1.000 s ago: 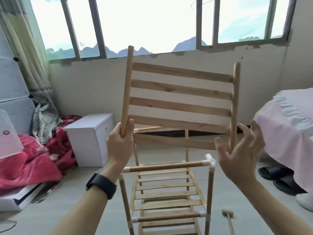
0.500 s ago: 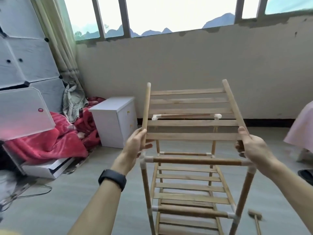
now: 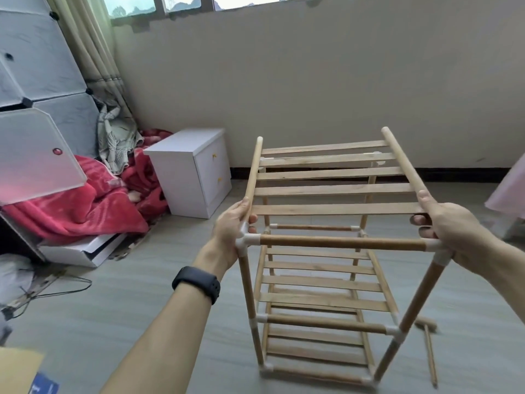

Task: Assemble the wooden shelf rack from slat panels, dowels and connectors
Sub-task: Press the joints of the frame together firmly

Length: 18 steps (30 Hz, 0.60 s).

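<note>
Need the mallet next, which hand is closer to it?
Right. The right hand grips the slat panel on the side of the mallet; the left hand grips it across the rack.

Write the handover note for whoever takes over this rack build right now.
Left hand grips the left rail of the top slat panel at the front-left connector; right hand grips its right rail near the front-right connector. Panel tilts over the rack frame, far end above the rear connectors. Done: frame stands, two lower shelves in. Left: seat the panel in the top connectors. Wooden mallet lies on the floor, right of the frame.
</note>
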### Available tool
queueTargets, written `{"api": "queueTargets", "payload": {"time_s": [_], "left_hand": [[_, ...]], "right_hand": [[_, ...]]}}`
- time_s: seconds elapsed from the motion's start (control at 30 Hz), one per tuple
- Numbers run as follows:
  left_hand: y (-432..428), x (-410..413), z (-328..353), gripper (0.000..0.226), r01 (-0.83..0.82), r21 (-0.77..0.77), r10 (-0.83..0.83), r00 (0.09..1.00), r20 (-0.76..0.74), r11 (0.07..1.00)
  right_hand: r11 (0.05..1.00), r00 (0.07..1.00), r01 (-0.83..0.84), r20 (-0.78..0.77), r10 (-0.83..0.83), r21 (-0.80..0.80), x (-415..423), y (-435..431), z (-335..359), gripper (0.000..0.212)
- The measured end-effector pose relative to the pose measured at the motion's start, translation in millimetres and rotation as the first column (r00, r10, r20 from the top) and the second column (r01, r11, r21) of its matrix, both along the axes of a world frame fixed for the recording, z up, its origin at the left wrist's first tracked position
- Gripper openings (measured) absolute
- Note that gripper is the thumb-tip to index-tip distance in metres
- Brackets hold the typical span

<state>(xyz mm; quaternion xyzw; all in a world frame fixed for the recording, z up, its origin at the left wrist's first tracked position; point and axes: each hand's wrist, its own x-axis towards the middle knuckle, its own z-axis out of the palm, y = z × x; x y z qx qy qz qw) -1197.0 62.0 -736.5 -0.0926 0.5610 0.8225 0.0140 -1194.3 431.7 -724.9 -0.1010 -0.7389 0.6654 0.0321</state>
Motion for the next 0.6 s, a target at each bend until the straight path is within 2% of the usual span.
{"api": "queueTargets", "payload": {"time_s": [0.17,0.4,0.5,0.6], "left_hand": [[-1.4,1.4,-3.4,0.026,-0.040,-0.097,0.040,0.999,-0.006,0.994],[-0.3,4.7,-5.1,0.031,-0.164,-0.369,0.169,0.985,-0.020,0.915],[0.5,8.1,-2.0,0.035,-0.106,-0.460,0.107,0.994,-0.023,0.882],[6.5,8.0,-1.7,0.028,-0.074,-0.518,0.065,0.997,-0.035,0.852]], "right_hand": [[1.000,1.000,0.010,0.014,-0.009,-0.028,0.6,-1.9,1.6,0.040],[0.999,0.998,0.034,0.044,-0.034,0.005,-2.2,-4.1,2.5,0.043],[0.998,1.000,0.032,-0.004,-0.031,0.049,-2.6,-5.6,0.8,0.039],[0.997,0.999,0.032,-0.020,-0.031,0.065,-2.8,-4.6,1.1,0.037]]}}
